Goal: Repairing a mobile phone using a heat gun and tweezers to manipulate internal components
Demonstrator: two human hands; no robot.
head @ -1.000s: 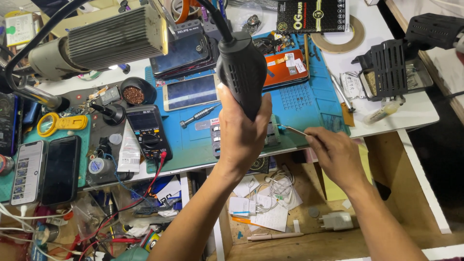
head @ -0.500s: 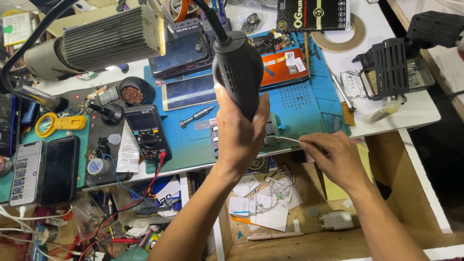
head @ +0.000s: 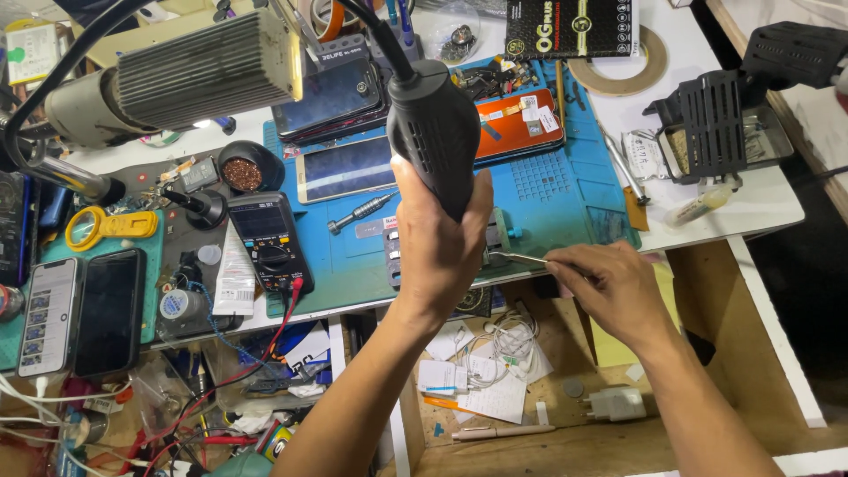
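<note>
At the bench's left end a dark phone (head: 110, 309) and a yellow magnifier (head: 97, 226) lie well apart from the work; just right of them a black multimeter (head: 269, 240) rests on the blue mat (head: 565, 199) with its red lead trailing over the front edge. Near the middle of the front edge, the left hand (head: 440, 252) wraps its fingers tight round a black hot-air handpiece (head: 435, 132), nozzle hidden behind the hand and apparently aimed down at a small clamped board (head: 496, 247). To the right, the right hand (head: 609, 287) pinches slim tweezers (head: 517, 258), tips touching that board. Good practice here, by the look of it: keep the nozzle steady above the board, and lift gently with the tweezers.
</note>
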